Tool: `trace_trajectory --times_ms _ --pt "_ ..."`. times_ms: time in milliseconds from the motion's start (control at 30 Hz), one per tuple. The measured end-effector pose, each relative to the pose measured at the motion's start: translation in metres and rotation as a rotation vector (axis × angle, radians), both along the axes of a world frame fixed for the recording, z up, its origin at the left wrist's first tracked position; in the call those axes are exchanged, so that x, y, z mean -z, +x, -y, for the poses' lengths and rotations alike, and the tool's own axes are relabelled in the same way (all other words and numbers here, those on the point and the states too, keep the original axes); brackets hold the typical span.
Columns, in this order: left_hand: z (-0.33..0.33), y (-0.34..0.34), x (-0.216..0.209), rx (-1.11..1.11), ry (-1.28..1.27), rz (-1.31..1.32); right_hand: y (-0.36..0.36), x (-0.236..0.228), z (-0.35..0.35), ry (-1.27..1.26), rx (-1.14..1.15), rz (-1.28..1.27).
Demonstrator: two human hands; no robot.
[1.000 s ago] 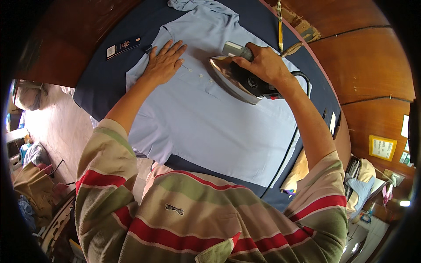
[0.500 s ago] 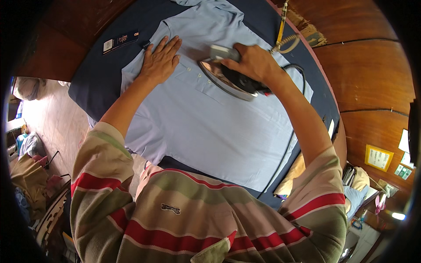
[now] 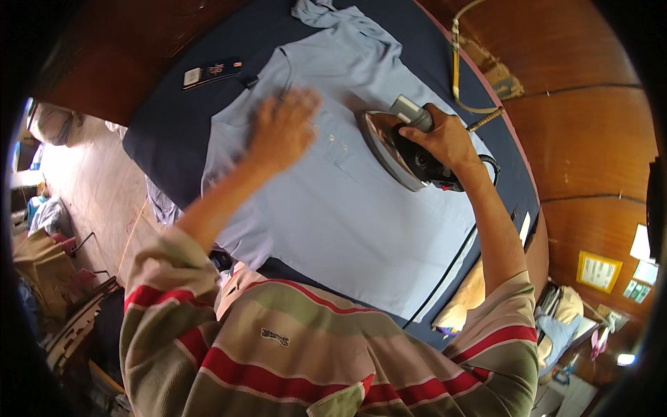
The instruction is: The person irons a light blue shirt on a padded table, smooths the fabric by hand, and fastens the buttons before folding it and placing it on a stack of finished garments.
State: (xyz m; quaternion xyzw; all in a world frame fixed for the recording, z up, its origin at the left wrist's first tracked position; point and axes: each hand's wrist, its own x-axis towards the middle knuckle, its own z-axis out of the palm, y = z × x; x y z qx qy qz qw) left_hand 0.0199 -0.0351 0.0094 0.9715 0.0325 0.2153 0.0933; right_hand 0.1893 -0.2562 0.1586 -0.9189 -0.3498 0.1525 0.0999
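Observation:
A light blue shirt [image 3: 347,233] with a short buttoned placket lies spread on a dark blue padded surface [image 3: 167,125]. My right hand [image 3: 450,142] is wrapped round the handle of a clothes iron [image 3: 392,149]. The iron's shiny soleplate edge shows along its left side, and it sits over the shirt to the right of the buttons. Whether its sole touches the cloth I cannot tell. My left hand [image 3: 285,132], blurred by motion, is over the shirt near the collar, fingers stretched out and holding nothing.
A dark cardboard tag [image 3: 212,73] lies beyond the collar at the left. The iron's black cord [image 3: 450,267] runs along the shirt's right side. A yellowish hose [image 3: 456,66] hangs by the wooden wall [image 3: 590,132]. Piled cloth [image 3: 45,260] stands at the far left.
The iron, in my right hand, has moved right and toward me. My left hand has shifted right over the shirt and is now blurred. The yellowish hose has changed shape.

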Motion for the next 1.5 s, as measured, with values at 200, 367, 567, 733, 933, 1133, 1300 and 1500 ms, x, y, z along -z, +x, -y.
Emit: trace_trajectory --times_ms 200,367,567,733,933,1133,1300,1500 --pt "0.131 -0.016 -0.007 0.279 -0.229 0.004 0.017 -0.012 -0.073 0.095 -0.258 0.082" --pt "0.147 0.007 0.012 0.192 -0.165 0.003 0.008 -0.006 -0.141 0.056 -0.466 0.053" --pt "0.145 0.008 0.006 0.242 -0.216 -0.085 0.016 0.008 -0.186 0.023 -0.587 0.12" --pt "0.146 0.009 0.01 0.228 -0.31 0.049 0.024 0.013 -0.197 -0.064 -0.631 0.084" --pt "0.155 0.004 0.009 0.202 -0.531 0.045 0.031 0.014 -0.171 -0.146 -0.797 0.097" --pt "0.152 0.002 0.007 0.219 -0.541 0.048 0.028 0.016 -0.149 -0.061 -0.851 0.054" --pt "0.151 0.002 0.005 0.229 -0.498 0.005 0.033 0.017 -0.149 -0.007 -0.739 0.081" --pt "0.15 0.001 0.006 0.246 -0.493 -0.014 0.028 0.015 -0.161 0.032 -0.702 0.043"
